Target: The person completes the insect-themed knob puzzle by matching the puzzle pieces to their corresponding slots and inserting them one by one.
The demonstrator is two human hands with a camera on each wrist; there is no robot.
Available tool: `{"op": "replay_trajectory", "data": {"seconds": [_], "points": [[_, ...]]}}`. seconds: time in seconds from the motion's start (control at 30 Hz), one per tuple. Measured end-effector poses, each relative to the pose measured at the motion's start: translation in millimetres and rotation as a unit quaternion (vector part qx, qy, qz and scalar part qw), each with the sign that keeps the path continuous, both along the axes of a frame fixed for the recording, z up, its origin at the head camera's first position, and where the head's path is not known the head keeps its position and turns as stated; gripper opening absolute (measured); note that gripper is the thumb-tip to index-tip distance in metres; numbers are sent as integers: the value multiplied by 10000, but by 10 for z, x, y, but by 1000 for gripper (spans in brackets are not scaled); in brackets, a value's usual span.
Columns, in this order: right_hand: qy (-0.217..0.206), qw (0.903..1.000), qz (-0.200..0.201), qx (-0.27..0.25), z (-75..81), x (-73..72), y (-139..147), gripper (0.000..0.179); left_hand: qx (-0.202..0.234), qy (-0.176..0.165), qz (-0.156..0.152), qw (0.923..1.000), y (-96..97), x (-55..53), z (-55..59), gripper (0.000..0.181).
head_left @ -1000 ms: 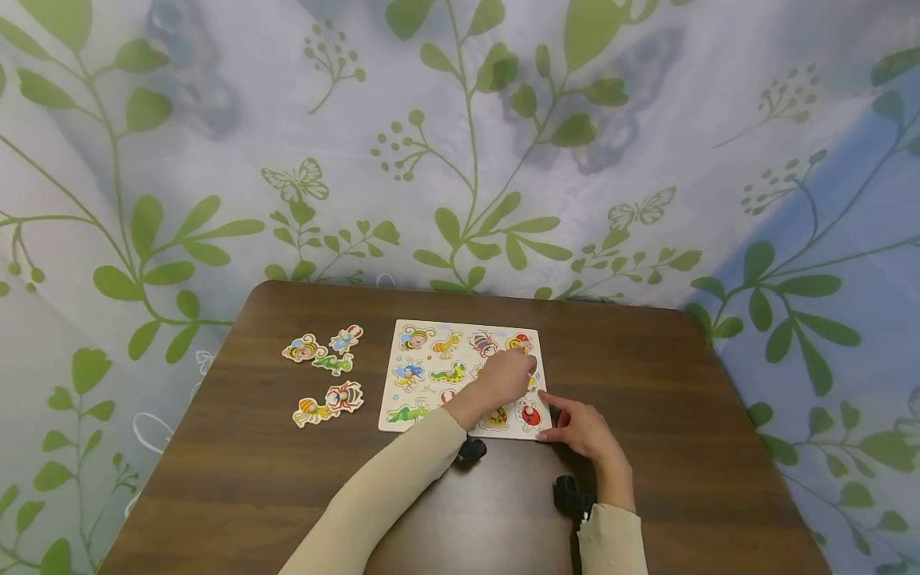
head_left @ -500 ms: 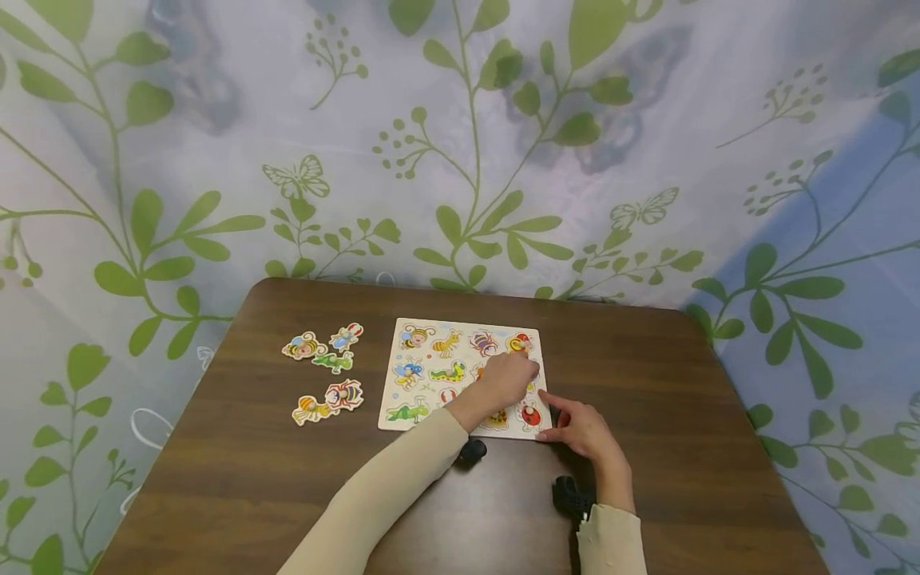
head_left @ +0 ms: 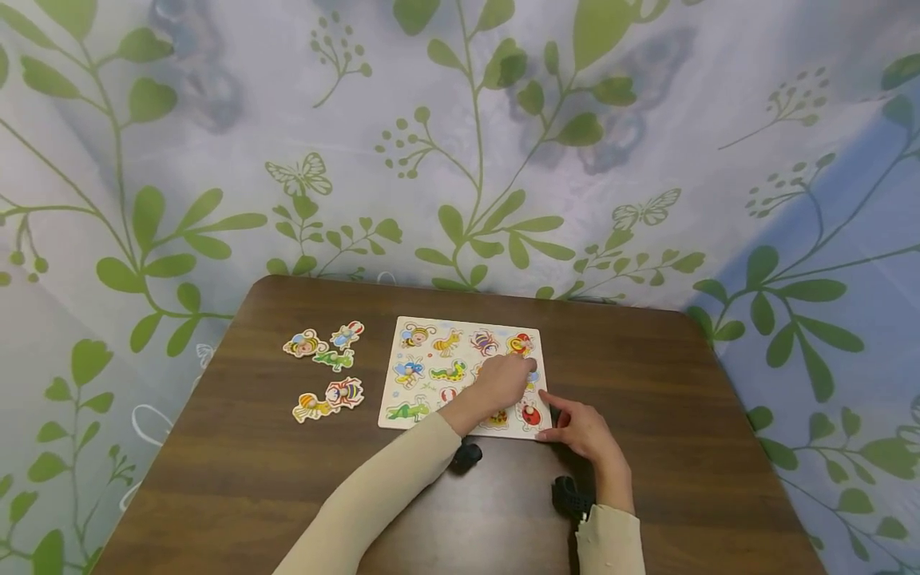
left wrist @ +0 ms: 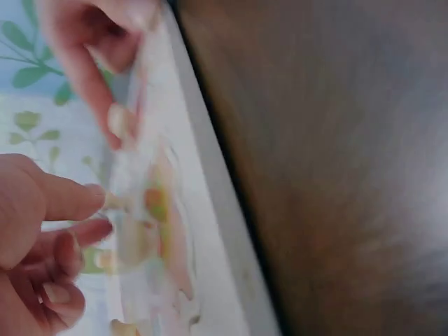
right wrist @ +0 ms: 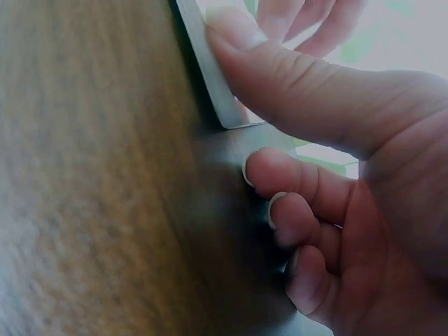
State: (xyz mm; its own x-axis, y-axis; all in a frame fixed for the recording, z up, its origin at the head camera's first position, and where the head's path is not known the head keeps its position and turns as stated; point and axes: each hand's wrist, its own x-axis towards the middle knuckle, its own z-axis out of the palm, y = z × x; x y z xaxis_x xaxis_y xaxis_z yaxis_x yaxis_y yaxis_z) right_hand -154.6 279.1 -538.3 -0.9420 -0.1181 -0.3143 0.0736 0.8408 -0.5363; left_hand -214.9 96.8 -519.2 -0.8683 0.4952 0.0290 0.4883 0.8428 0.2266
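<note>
A light wooden peg puzzle board (head_left: 424, 387) with colourful insect pictures lies on the table. Over its right part, my left hand (head_left: 503, 380) reaches across. In the left wrist view the thumb and a finger pinch a small wooden knob (left wrist: 114, 201) of a puzzle piece; the hand hides most of that piece in the head view. At the board's near right corner, my right hand (head_left: 578, 427) holds the edge, its thumb (right wrist: 280, 91) on the corner and its forefinger farther up the side. A ladybird piece (head_left: 530, 413) sits beside it.
Loose pieces lie left of the board: a bee (head_left: 305, 343), a beetle (head_left: 347, 335), a grasshopper (head_left: 334, 359), a spider (head_left: 345, 392) and an orange-striped insect (head_left: 312, 407). The brown table (head_left: 668, 447) meets a leaf-patterned cloth (head_left: 460, 144) behind.
My left hand shifts and turns slightly over the same right part of the board. My right hand stays at the corner, and the loose pieces have not moved.
</note>
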Motion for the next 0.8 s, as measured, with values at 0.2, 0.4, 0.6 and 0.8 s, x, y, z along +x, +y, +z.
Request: {"op": "replay_trajectory", "data": {"seconds": [0.2, 0.4, 0.6, 0.8], "points": [[14, 10000, -16, 26, 19, -23, -7, 83, 592, 450, 279, 9968, -252, 149, 9, 23], [-46, 10000, 66, 43, -8, -16, 10, 85, 1386, 886, 745, 9836, -726, 150, 23, 5], [-32, 10000, 19, 22, -11, -12, 28, 84, 1569, 1114, 1595, 9682, -1325, -56, 16, 6], [-127, 9999, 8, -26, -5, -10, 20, 86, 1563, 970, 2455, 9518, -1891, -191, -50, 14]]}}
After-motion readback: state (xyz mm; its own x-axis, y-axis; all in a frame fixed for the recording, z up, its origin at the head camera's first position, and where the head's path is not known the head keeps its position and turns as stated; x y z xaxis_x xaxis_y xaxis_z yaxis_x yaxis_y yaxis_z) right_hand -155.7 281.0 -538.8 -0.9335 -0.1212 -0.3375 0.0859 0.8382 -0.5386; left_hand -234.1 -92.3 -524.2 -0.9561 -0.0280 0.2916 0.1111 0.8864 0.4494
